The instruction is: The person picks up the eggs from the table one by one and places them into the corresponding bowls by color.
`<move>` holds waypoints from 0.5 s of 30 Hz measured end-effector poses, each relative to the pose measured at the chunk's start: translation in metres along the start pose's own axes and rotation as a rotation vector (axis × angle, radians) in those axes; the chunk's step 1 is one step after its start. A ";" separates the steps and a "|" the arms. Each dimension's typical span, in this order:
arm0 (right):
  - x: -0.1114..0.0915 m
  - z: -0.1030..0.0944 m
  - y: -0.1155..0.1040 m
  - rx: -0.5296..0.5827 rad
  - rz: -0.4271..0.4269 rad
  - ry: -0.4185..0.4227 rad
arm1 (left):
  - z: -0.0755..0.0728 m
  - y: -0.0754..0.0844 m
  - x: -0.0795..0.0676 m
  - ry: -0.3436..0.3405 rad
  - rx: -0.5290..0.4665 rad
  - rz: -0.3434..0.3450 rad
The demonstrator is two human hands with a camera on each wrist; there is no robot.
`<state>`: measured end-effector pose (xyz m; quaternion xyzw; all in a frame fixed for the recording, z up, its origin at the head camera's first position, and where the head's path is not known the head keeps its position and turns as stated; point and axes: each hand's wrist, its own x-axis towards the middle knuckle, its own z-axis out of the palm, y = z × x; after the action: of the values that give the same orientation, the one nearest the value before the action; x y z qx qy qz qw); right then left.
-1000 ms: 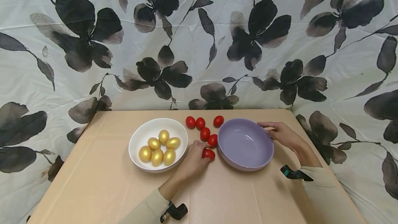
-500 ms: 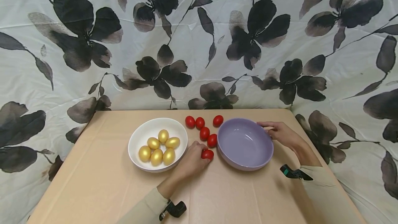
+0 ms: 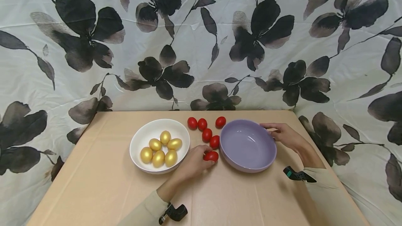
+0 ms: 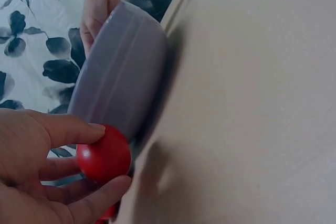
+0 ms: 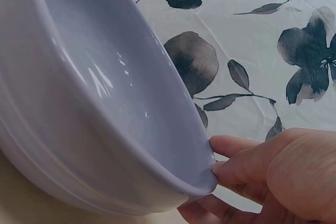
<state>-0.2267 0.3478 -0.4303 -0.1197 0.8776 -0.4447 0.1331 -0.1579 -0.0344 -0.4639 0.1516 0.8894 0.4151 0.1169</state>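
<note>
Between thumb and fingers, my left hand point(image 3: 195, 161) pinches a smooth red egg point(image 4: 104, 155), seen close up in the left wrist view. In the head view this egg lies between the white bowl and the purple bowl point(image 3: 248, 145). My right hand point(image 3: 287, 136) holds the purple bowl at its right rim. The right wrist view shows the thumb and index fingertip at the rim, other fingers under it. Nothing lies inside the purple bowl. Several more red eggs point(image 3: 207, 135) rest on the table just beyond my left hand, one right beside the purple bowl.
A white bowl point(image 3: 135, 156) with several gold eggs point(image 3: 158, 158) stands left of my left hand. Both bowls sit on a light wooden table point(image 3: 94, 191). A white cloth with dark flowers point(image 3: 201, 51) hangs behind the table and along its sides.
My left hand has shifted slightly and its fingers sit differently round the red egg, which shows a bit more of itself and is a little turned. The right hand and both bowls stay put.
</note>
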 end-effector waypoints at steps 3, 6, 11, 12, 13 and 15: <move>-0.001 0.000 -0.001 0.004 0.004 -0.002 | -0.003 0.005 -0.002 -0.011 -0.004 0.004; -0.001 0.000 -0.001 0.010 0.008 -0.004 | -0.005 0.009 -0.003 -0.027 -0.018 0.003; -0.001 0.000 -0.001 0.008 0.005 -0.007 | -0.011 0.016 -0.005 -0.053 -0.073 0.002; -0.001 0.000 -0.001 0.008 0.003 -0.007 | -0.013 0.017 -0.006 -0.054 -0.086 0.006; 0.000 0.000 0.000 0.007 0.002 -0.006 | -0.014 0.019 -0.006 -0.053 -0.096 0.006; 0.000 -0.001 0.000 0.008 0.003 -0.005 | -0.017 0.022 -0.005 -0.048 -0.117 0.005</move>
<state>-0.2266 0.3485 -0.4300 -0.1188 0.8758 -0.4475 0.1362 -0.1554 -0.0351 -0.4360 0.1568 0.8600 0.4631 0.1459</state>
